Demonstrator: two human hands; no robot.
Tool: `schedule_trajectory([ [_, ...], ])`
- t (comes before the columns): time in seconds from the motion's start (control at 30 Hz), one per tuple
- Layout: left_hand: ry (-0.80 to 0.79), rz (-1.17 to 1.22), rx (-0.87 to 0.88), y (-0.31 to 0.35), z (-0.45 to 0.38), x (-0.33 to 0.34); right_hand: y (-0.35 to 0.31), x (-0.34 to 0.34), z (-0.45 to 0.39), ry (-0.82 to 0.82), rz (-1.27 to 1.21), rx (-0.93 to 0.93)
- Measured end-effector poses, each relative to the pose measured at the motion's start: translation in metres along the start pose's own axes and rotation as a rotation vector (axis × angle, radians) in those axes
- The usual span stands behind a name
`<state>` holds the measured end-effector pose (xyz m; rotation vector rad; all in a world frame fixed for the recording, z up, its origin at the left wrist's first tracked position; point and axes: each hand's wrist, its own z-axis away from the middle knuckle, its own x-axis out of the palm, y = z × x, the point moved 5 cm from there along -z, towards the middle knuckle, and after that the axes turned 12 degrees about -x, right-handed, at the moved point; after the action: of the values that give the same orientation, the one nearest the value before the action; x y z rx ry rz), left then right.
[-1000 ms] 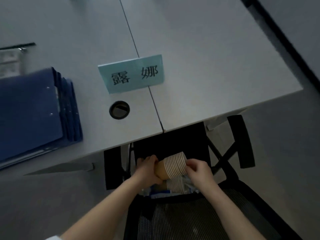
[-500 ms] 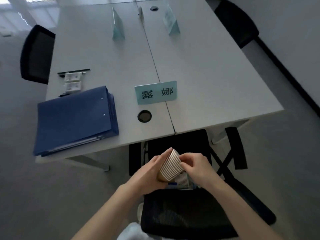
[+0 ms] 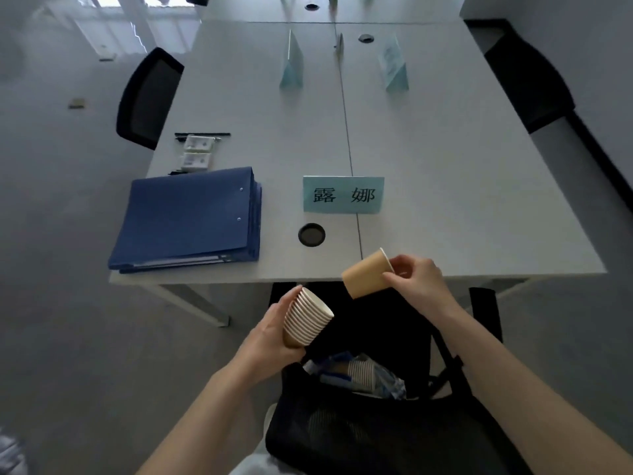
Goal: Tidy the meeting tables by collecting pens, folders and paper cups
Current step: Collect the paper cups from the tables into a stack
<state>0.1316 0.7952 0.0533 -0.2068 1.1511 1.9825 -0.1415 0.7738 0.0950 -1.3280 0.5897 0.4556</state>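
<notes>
- Head view, hands: the left hand (image 3: 270,334) is wrapped around a nested stack of paper cups (image 3: 306,320), gripping it low near the base, the open mouth tilted up and to the right. The right hand (image 3: 416,279) pinches a single brown paper cup (image 3: 368,275) at its rim, thumb and fingers on the lip; the cup lies nearly sideways, base pointing left, at the near edge of the table (image 3: 445,166), well apart from the stack.
- Head view, surroundings: on the chair (image 3: 376,437) below the hands lies a plastic bag (image 3: 383,378) with more striped cups in it. A pile of blue folders (image 3: 188,221) sits on the table's left side, with black pens (image 3: 202,135) and small white boxes (image 3: 195,153) just beyond it; a name card (image 3: 343,194) stands near the middle.
- Handling: the cups are likely very light and thin-walled, so a hard squeeze would crush them. The rim is the stiffest part and the best hold for a single cup. The stack is firmer, though the top cups may slide off if it is tipped further.
</notes>
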Motion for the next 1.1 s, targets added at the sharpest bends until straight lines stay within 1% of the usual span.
schedule_trajectory([
  [0.13, 0.116, 0.138, -0.033, -0.001, -0.002, -0.009, 0.013, -0.003, -0.046, -0.011, 0.31, -0.128],
  [0.23, 0.195, 0.219, -0.048, 0.002, -0.001, -0.013, 0.02, 0.003, -0.076, -0.038, 0.536, -0.182],
  [0.33, 0.212, 0.237, -0.061, 0.004, -0.004, -0.009, 0.027, 0.014, -0.099, -0.127, 0.746, -0.237],
  [0.4, 0.209, 0.24, -0.074, 0.005, -0.008, -0.005, 0.034, 0.02, -0.109, -0.191, 0.826, -0.246],
  [0.47, 0.213, 0.253, -0.078, 0.008, -0.011, -0.004, 0.04, 0.023, -0.114, -0.201, 0.845, -0.246],
  [0.57, 0.224, 0.287, -0.081, 0.009, -0.014, -0.005, 0.042, 0.022, -0.117, -0.153, 0.849, -0.273],
  [0.63, 0.227, 0.308, -0.081, 0.009, -0.015, -0.007, 0.036, 0.018, -0.115, -0.087, 0.826, -0.297],
  [0.7, 0.228, 0.324, -0.075, 0.009, -0.016, -0.009, 0.025, 0.015, -0.11, -0.038, 0.763, -0.327],
  [0.77, 0.235, 0.339, -0.069, 0.007, -0.016, -0.012, 0.007, 0.021, -0.103, -0.036, 0.646, -0.39],
  [0.87, 0.237, 0.352, -0.065, 0.002, -0.012, -0.016, -0.036, 0.039, -0.084, -0.064, 0.365, -0.485],
  [0.97, 0.253, 0.347, -0.07, -0.006, -0.005, -0.023, -0.091, 0.06, -0.058, -0.119, 0.165, -0.625],
  [1.03, 0.253, 0.35, -0.071, -0.02, 0.0, -0.033, -0.125, 0.083, -0.038, -0.219, 0.102, -0.71],
  [1.1, 0.242, 0.355, -0.072, -0.033, 0.006, -0.045, -0.144, 0.11, -0.022, -0.348, 0.069, -0.708],
])
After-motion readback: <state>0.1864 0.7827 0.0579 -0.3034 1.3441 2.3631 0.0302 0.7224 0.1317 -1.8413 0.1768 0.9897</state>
